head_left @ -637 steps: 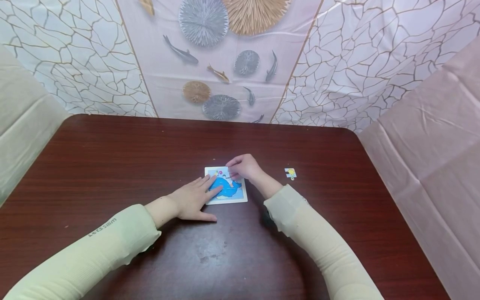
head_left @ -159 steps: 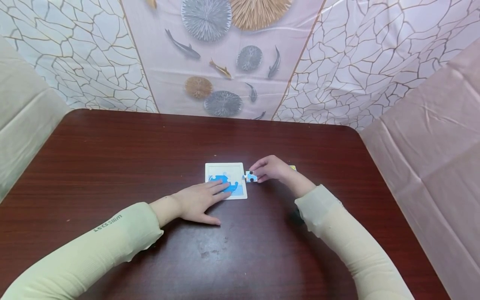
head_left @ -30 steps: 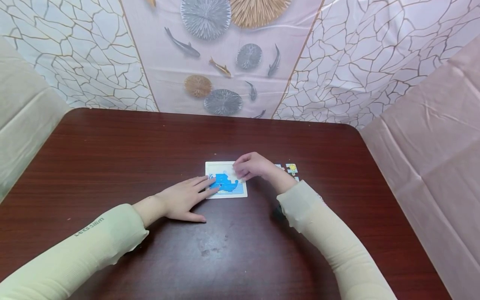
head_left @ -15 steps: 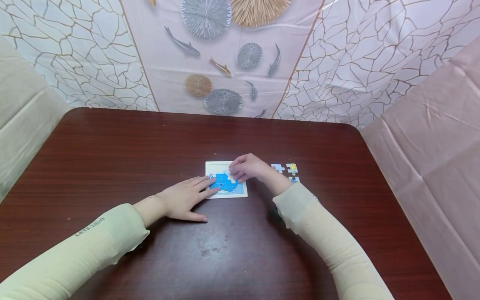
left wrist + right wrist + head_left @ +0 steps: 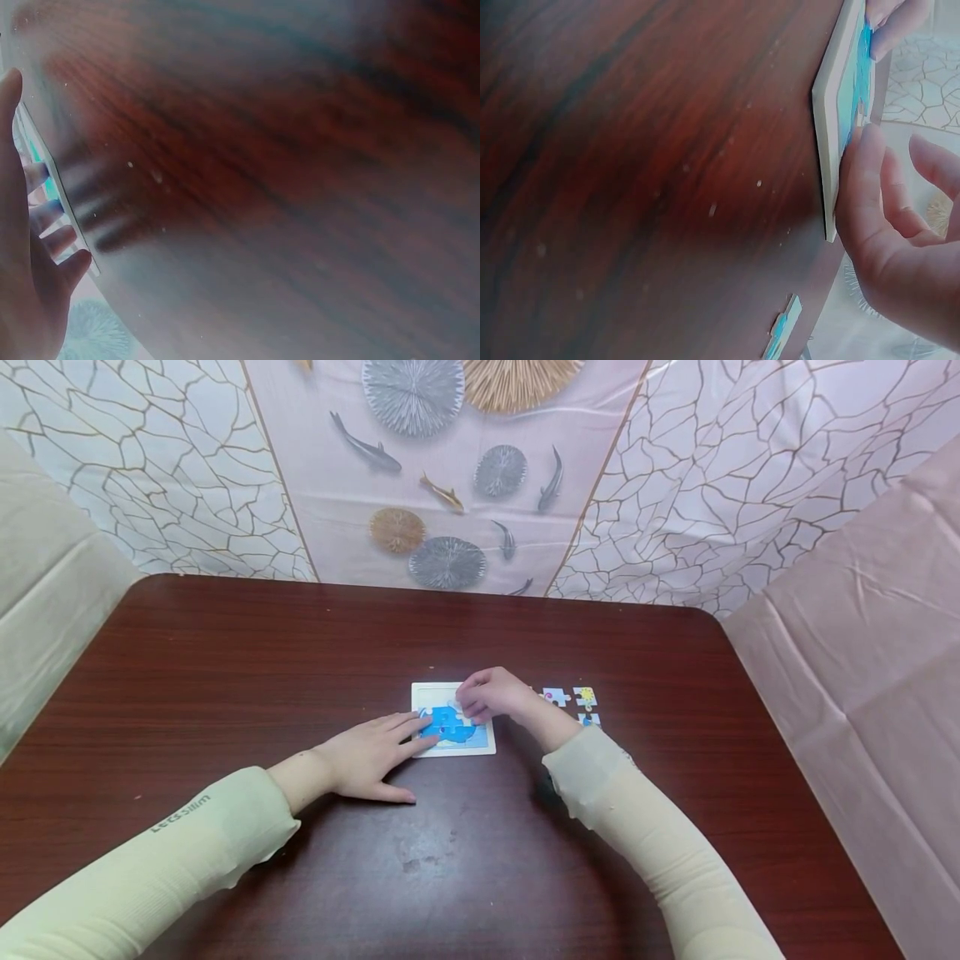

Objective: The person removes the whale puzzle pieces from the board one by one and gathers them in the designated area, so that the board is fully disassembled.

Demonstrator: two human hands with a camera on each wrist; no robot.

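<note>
A small white-framed jigsaw puzzle [image 5: 491, 741] lies on the table, showing a blue whale in its lower part. Its upper part is bare white. My left hand [image 5: 371, 760] lies flat with spread fingers, fingertips on the puzzle's left side. My right hand [image 5: 497, 695] bends over the puzzle's right side, finger and thumb pinching a puzzle piece that is mostly hidden by them. In the right wrist view, the thumb [image 5: 864, 184] of that hand meets the board near its edge. The left wrist view shows the left fingers [image 5: 56, 240] over the frame's edge.
To the right lie several loose puzzle pieces: one with a yellow sun [image 5: 585, 695], a pale one with a pink mark [image 5: 556, 696], and a blue-and-white one [image 5: 588, 720]. The dark wooden table [image 5: 300, 652] ends at a patterned cloth backdrop [image 5: 435, 460].
Since about five seconds ago, my right hand has carried a piece leftward onto the puzzle; lately it shifts only slightly. Compared with the oldest frame, the upper picture is gone and more pieces lie right.
</note>
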